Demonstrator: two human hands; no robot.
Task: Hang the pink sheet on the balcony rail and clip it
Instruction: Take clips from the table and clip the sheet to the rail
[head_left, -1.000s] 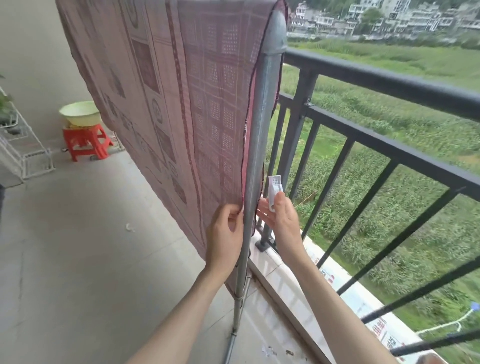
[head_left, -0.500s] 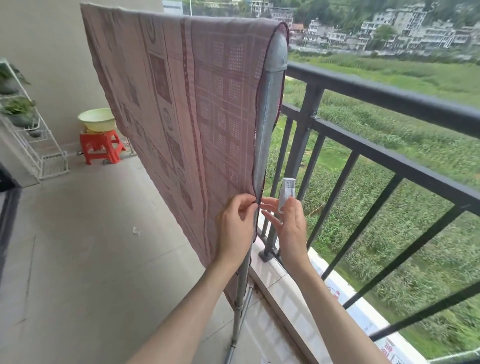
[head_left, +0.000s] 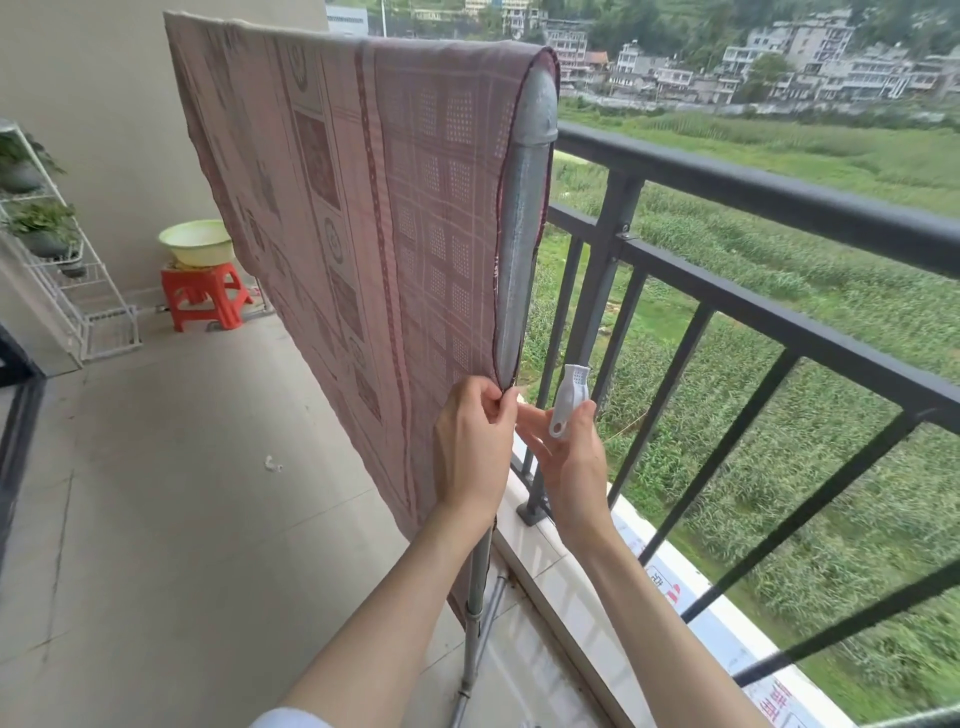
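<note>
The pink patterned sheet (head_left: 363, 208) hangs draped over a grey metal drying pole (head_left: 519, 228) that stands just inside the black balcony rail (head_left: 753, 192). My left hand (head_left: 472, 441) pinches the sheet's dark-trimmed near edge beside the pole, at about mid height. My right hand (head_left: 566, 462) is close beside it, on the rail side of the pole, holding a white plastic clip (head_left: 570, 400) upright against the palm with its fingers reaching toward the same edge. The clip is not on the sheet.
A red plastic stool (head_left: 205, 301) carrying a pale green basin (head_left: 196, 241) stands at the far wall. A white wire plant rack (head_left: 67, 280) is at the left. A small white scrap (head_left: 272, 464) lies on the tiled floor. Fields and houses lie beyond the rail.
My view has tilted up, showing the sheet's top. My left hand went from lying flat on the sheet to pinching its edge; my right hand with the clip moved closer to that edge.
</note>
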